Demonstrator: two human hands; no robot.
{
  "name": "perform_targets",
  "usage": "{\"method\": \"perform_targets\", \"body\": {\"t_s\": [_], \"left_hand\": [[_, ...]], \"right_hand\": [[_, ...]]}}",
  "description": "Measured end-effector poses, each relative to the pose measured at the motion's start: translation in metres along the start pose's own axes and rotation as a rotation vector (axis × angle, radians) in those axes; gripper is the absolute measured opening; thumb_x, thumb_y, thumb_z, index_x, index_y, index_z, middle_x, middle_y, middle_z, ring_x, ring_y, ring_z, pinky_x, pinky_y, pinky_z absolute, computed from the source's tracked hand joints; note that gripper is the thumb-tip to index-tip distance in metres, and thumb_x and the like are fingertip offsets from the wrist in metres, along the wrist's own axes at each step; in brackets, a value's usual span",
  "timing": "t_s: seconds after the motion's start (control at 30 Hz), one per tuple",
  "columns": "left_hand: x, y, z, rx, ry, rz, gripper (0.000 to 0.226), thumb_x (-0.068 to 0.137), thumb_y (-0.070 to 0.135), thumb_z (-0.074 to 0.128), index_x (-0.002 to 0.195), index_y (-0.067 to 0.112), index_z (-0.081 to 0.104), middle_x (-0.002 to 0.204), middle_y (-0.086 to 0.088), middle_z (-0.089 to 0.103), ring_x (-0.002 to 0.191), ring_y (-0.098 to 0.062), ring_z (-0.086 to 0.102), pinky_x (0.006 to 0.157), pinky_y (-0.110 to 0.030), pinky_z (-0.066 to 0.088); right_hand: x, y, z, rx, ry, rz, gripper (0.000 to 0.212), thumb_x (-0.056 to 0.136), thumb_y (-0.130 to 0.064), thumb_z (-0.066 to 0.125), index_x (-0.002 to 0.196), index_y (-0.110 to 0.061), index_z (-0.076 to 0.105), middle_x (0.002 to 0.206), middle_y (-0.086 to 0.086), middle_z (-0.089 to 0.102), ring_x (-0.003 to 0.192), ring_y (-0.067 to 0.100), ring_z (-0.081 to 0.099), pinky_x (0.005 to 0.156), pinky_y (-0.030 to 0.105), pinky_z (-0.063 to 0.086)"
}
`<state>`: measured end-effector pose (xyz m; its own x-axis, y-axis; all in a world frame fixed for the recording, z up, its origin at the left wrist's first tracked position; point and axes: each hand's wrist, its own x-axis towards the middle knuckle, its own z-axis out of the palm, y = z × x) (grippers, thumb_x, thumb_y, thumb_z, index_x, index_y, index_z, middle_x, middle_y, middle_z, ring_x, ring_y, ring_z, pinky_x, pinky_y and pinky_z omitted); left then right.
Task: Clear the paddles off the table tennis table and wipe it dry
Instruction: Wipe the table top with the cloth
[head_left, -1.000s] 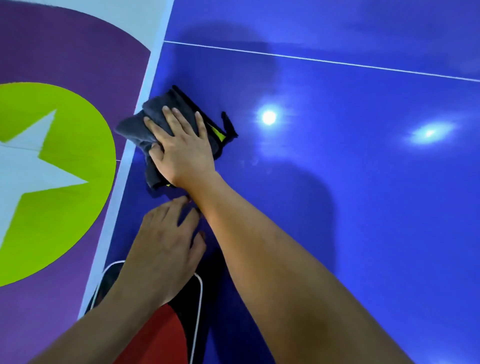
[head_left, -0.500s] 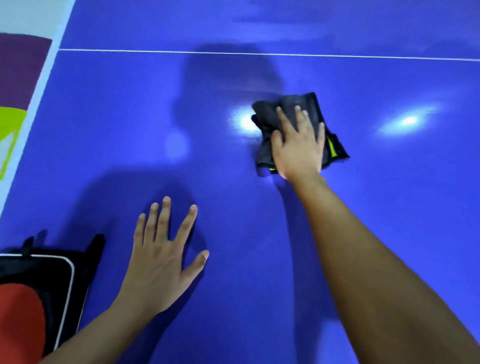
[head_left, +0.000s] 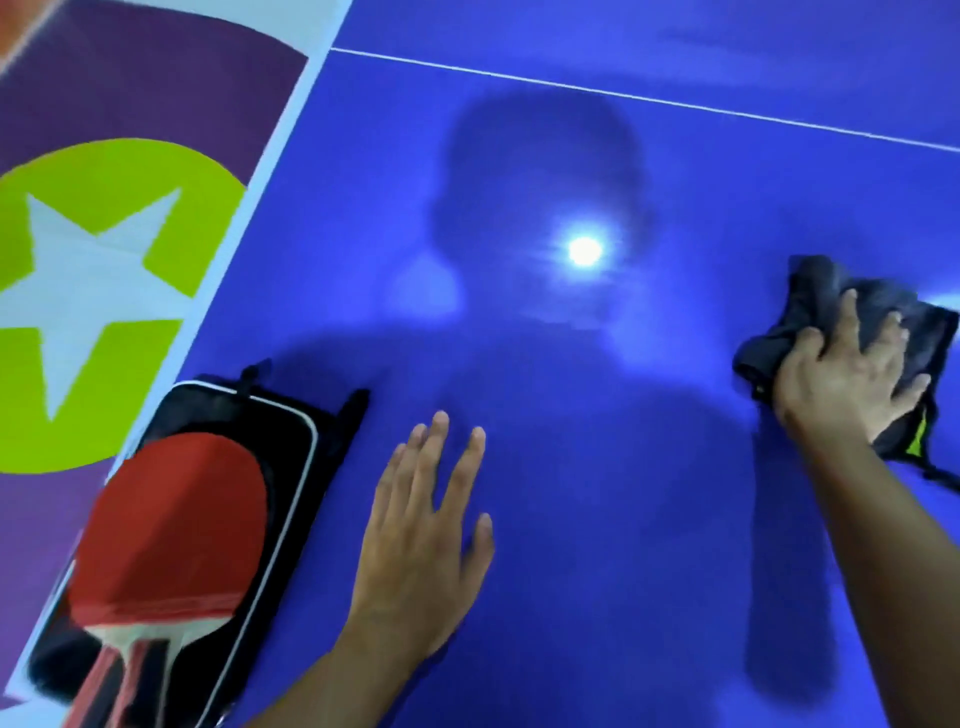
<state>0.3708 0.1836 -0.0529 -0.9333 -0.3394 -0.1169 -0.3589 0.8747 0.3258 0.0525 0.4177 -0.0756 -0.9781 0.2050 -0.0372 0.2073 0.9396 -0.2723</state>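
On blue table (head_left: 597, 467): no legible writing.

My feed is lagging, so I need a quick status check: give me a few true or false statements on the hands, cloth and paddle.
1. The right hand presses the dark cloth on the table. True.
2. The left hand holds the red paddle. False: it lies flat and open on the table, apart from the paddle.
3. The paddle rests on a black case at the table's left edge. True.
4. The cloth lies over the paddle. False: it is far to the right of it.
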Motion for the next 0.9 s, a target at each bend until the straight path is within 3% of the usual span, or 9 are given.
{"method": "perform_targets", "body": {"t_s": [0.13, 0.27, 0.5, 0.6, 0.7, 0.9], "left_hand": [[-0.079, -0.018, 0.009, 0.014, 0.007, 0.011, 0.076, 0.083, 0.037, 0.059, 0.154, 0.02, 0.04, 0.164, -0.013, 0.029, 0.151, -0.032, 0.03, 0.114, -0.045, 0.032], [-0.12, -0.041, 0.013, 0.054, 0.013, -0.027, 0.074, 0.066, 0.04, 0.059, 0.137, 0.02, 0.062, 0.149, -0.014, 0.05, 0.141, -0.031, 0.042, 0.105, -0.044, 0.04], [-0.149, -0.069, 0.015, 0.016, 0.042, 0.049, 0.064, 0.075, 0.034, 0.057, 0.138, 0.018, 0.061, 0.15, -0.013, 0.05, 0.139, -0.033, 0.049, 0.108, -0.045, 0.038], [-0.15, -0.073, 0.015, -0.037, 0.06, 0.063, 0.064, 0.078, 0.033, 0.057, 0.14, 0.015, 0.059, 0.153, -0.014, 0.046, 0.142, -0.033, 0.044, 0.113, -0.045, 0.034], [-0.152, -0.076, 0.017, -0.032, 0.058, 0.061, 0.064, 0.086, 0.034, 0.051, 0.148, 0.017, 0.049, 0.159, -0.013, 0.038, 0.149, -0.029, 0.032, 0.121, -0.042, 0.024], [-0.156, -0.08, 0.031, 0.018, 0.107, 0.097, 0.062, 0.095, 0.037, 0.043, 0.153, 0.016, 0.041, 0.165, -0.011, 0.027, 0.152, -0.031, 0.027, 0.122, -0.05, 0.026]], "right_hand": [[-0.064, -0.107, 0.042, -0.009, -0.075, -0.302, 0.064, 0.1, -0.044, 0.027, 0.162, -0.035, 0.021, 0.171, 0.011, 0.011, 0.159, 0.024, 0.006, 0.125, 0.057, -0.004], [-0.141, -0.22, 0.084, -0.01, -0.124, -0.602, 0.061, 0.103, -0.04, 0.036, 0.163, -0.034, 0.022, 0.171, 0.01, 0.012, 0.158, 0.022, 0.009, 0.126, 0.056, -0.002], [-0.246, -0.35, 0.118, -0.034, -0.363, -0.974, 0.058, 0.104, -0.043, 0.035, 0.16, -0.044, 0.021, 0.173, -0.001, 0.008, 0.158, 0.015, 0.004, 0.126, 0.054, -0.006], [-0.265, -0.36, 0.116, -0.037, -0.422, -1.115, 0.056, 0.104, -0.05, 0.036, 0.159, -0.046, 0.024, 0.172, -0.004, 0.009, 0.158, 0.013, 0.004, 0.126, 0.049, -0.006], [-0.256, -0.345, 0.11, -0.055, -0.397, -1.125, 0.055, 0.106, -0.048, 0.034, 0.159, -0.045, 0.024, 0.172, -0.005, 0.011, 0.158, 0.011, 0.006, 0.127, 0.047, -0.002], [-0.201, -0.23, 0.079, 0.01, -0.246, -0.837, 0.054, 0.105, -0.045, 0.034, 0.159, -0.044, 0.028, 0.171, -0.004, 0.018, 0.157, 0.011, 0.011, 0.127, 0.046, 0.0]]}}
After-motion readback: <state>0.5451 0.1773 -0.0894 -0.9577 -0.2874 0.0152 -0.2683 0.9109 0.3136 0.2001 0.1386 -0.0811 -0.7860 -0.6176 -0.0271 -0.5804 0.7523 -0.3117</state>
